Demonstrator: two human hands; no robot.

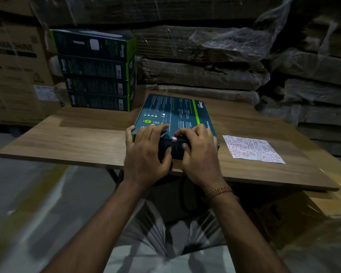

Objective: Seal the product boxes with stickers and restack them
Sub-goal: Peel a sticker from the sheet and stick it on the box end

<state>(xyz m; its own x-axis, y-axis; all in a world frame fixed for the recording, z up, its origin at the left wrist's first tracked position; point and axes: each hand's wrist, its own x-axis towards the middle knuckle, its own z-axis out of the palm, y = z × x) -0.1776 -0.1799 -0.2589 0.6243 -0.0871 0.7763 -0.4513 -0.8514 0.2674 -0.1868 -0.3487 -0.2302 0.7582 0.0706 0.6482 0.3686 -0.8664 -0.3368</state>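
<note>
Head view, left to right: four dark product boxes [97, 83] stacked at the desk's [67, 138] far left corner; left hand [146, 152] and right hand [199, 152], fingers curled over the near edge of a flat box [175, 113] lying at the desk's centre, pressing a small pink sticker [174, 139] between them; sticker sheet [252, 149] lying flat just right of that box.

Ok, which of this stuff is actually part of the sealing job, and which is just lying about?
Part of the job:
- box under both hands (left, right)
- sticker on its near edge
- sticker sheet
- stack of boxes
- table

Lying about:
- wrapped cardboard behind
- big cartons on the left
</note>
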